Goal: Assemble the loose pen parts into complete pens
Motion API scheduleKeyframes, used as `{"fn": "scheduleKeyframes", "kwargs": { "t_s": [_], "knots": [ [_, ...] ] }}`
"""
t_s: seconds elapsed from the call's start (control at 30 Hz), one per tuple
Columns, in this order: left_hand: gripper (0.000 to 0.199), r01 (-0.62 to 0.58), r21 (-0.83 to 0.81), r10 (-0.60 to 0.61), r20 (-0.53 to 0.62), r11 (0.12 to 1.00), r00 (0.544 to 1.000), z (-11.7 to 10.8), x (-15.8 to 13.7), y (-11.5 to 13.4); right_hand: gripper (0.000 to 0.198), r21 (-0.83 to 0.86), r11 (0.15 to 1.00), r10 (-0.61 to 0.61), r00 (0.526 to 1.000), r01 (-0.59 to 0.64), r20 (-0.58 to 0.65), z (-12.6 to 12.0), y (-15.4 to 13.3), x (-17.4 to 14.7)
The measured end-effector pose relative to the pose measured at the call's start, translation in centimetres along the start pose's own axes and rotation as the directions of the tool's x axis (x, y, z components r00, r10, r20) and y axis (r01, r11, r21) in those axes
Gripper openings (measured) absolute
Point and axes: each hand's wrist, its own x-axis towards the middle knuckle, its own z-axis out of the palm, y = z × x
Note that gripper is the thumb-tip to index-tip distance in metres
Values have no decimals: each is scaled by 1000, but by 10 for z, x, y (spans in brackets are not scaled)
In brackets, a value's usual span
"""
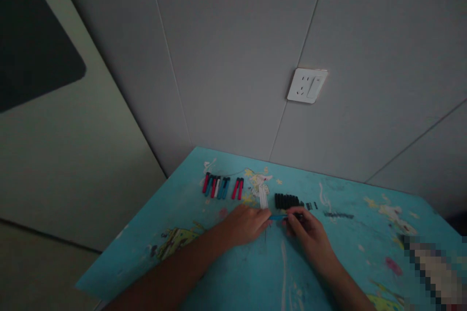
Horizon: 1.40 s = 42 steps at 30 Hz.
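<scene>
Since the blue tube (278, 217) looks light, stiff and perhaps slick, I judge its ends the best hold, where my left hand (250, 223) and right hand (307, 228) pinch it closed above the bench (251, 272).

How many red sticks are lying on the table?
4: the leftmost red stick, another red stick just left of the white stick, plus a separate pair, its left red stick and right red stick. The hands may hide more.
</scene>
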Motion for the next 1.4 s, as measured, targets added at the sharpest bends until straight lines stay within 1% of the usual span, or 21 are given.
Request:
{"fn": "scheduleKeyframes", "kwargs": {
  "t_s": [0.1, 0.2, 0.3, 0.43, 0.73, 0.87, 1.0, 1.1, 1.2, 1.3, 1.4],
  "knots": [
    [24, 22, 11, -22, -4, 1000, 1000, -3, 0, 1, 29, 8, 1000, -22, 1000, 22, 12, 0, -1, -1],
    [26, 31, 11, -31, -6, 999, 1000, -5, -1, 1, 32, 11, 1000, -25, 999, 25, -26, -1, 2, -1],
    [30, 34, -11, -34, 1, 999, 999, -3, -1, 0, 30, 19, 999, -35, 999, 36, -38, -3, 4, 1],
    [36, 47, -47, -46, 23, 998, 999, 0, -1, -3, 24, 29, 998, -60, 998, 61, -17, -7, 2, 2],
    [36, 66, -85, -68, -11, 994, 998, -1, -1, -4, 23, 130, 991, -1, 1000, -2, 23, -8, -8, -1],
    [35, 41, -98, -44, -31, 994, 999, 1, -1, -5, 25, 93, 995, 20, 999, -23, 27, -11, -4, -1],
    [32, 13, -101, -15, -12, 995, 1000, 1, -2, -4, 25, 29, 1000, -6, 1000, 5, 23, -12, 0, -1],
    [32, 31, -156, -34, -15, 987, 999, 0, -3, -2, 26, -6, 1000, -23, 999, 23, -30, -12, 0, 0],
    [30, 40, -274, -65, -84, 961, 994, -1, -4, 0, 27, -2, 999, -53, 990, 53, -132, -12, -3, 1],
    [23, -18, -401, -55, -168, 916, 984, -3, -5, 1, 27, 38, 995, -79, 979, 88, -188, -13, -7, 3],
    [19, -65, -466, -39, -211, 882, 977, -3, -3, -2, 28, 70, 993, -79, 973, 97, -217, -13, -10, 4]
  ]
}}
